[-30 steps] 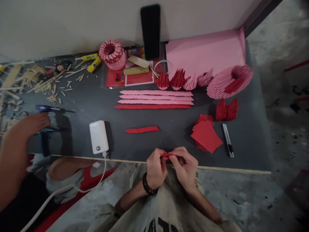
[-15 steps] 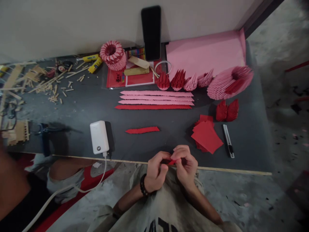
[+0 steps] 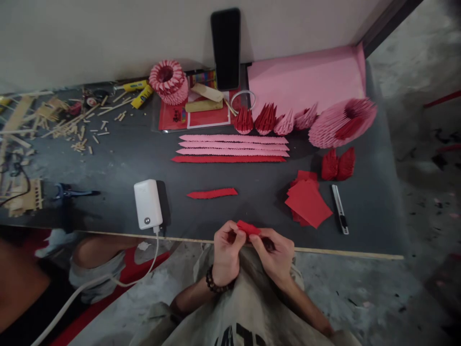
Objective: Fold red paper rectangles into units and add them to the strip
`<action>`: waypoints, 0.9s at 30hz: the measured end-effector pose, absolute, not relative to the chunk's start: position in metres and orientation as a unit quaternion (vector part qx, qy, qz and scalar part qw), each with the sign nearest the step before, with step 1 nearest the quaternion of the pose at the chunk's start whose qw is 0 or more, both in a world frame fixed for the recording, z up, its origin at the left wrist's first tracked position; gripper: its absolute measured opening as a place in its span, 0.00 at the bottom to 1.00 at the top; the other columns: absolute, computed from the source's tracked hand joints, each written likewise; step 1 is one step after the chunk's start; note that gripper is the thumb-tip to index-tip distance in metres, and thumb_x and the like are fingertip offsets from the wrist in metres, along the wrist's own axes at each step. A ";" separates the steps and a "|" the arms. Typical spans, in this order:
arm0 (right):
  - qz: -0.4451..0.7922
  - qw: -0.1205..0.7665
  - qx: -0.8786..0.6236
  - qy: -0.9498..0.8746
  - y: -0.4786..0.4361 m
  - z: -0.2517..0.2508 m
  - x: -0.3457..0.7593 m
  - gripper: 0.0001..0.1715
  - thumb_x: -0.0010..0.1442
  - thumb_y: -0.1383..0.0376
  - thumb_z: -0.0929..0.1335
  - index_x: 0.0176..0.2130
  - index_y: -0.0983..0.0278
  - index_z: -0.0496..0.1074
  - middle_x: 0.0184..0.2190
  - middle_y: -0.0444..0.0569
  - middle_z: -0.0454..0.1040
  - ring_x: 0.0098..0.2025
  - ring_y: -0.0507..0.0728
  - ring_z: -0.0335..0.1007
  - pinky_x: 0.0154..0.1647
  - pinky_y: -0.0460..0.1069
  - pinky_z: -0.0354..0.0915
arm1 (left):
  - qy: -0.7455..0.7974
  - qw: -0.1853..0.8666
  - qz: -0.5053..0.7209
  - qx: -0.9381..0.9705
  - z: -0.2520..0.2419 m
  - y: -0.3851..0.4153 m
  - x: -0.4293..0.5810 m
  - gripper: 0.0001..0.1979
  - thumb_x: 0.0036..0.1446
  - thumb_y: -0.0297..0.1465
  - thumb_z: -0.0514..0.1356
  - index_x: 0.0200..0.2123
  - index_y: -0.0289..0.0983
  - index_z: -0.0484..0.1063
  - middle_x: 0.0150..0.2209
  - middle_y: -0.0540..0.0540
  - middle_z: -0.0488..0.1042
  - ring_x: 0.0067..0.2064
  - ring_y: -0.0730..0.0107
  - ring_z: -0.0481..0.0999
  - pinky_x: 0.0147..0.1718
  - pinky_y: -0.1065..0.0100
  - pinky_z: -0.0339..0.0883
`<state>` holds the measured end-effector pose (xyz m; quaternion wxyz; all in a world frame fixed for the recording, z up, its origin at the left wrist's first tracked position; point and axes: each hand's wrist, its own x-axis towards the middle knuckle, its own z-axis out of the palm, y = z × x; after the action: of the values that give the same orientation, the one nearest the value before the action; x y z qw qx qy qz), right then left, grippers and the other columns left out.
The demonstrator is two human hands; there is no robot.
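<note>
Both hands pinch one small folded piece of red paper (image 3: 248, 228) just above the table's front edge. My left hand (image 3: 227, 252), with a dark bead bracelet at the wrist, grips its left end between thumb and fingers. My right hand (image 3: 273, 252) grips the other end the same way. Beyond them lies a short red folded-paper strip (image 3: 212, 193). Farther back, several long pink strips (image 3: 234, 145) and a long red strip (image 3: 228, 159) lie side by side. A pile of red paper pieces (image 3: 309, 202) is to the right of my hands.
A utility knife (image 3: 340, 210) lies right of the pile. Folded-paper models, including a pink one (image 3: 342, 124), line the back. A white power bank (image 3: 148, 204) with a cable stands left. Wood scraps (image 3: 81, 144) and a glue gun (image 3: 66, 192) are far left, near another person.
The red paper has come up and slightly left, and more of it shows between my fingertips. Both hands have turned, with thumbs now on the near side. The things on the table stay put.
</note>
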<state>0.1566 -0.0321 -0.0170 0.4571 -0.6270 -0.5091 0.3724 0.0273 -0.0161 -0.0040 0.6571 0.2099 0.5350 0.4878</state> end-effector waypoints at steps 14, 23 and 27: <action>0.407 0.449 -0.625 -0.492 -0.025 -0.010 0.159 0.08 0.66 0.60 0.72 0.35 0.59 0.80 0.24 0.41 0.80 0.22 0.52 0.72 0.23 0.46 0.67 | 0.596 0.580 0.398 0.387 -0.001 -0.012 0.008 0.16 0.66 0.43 0.66 0.37 0.36 0.86 0.34 0.43 0.83 0.36 0.64 0.79 0.39 0.66 0.72; 0.391 0.448 -0.629 -0.501 -0.025 -0.017 0.155 0.07 0.65 0.61 0.73 0.35 0.61 0.79 0.28 0.43 0.80 0.27 0.52 0.74 0.30 0.47 0.70 | 0.610 0.589 0.377 0.372 -0.001 -0.005 0.010 0.14 0.59 0.43 0.71 0.36 0.36 0.85 0.34 0.43 0.85 0.37 0.62 0.83 0.41 0.65 0.77; 0.377 0.483 -0.632 -0.474 -0.025 -0.020 0.151 0.08 0.63 0.63 0.74 0.44 0.59 0.80 0.33 0.45 0.81 0.31 0.54 0.76 0.32 0.50 0.73 | 0.616 0.595 0.385 0.343 -0.002 -0.004 0.011 0.16 0.57 0.44 0.73 0.36 0.36 0.86 0.34 0.42 0.86 0.35 0.61 0.84 0.39 0.63 0.79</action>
<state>0.1512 -0.0255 -0.0200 0.4832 -0.6317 -0.4745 0.3773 0.0110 -0.0039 -0.0019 0.5954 0.3432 0.6162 0.3848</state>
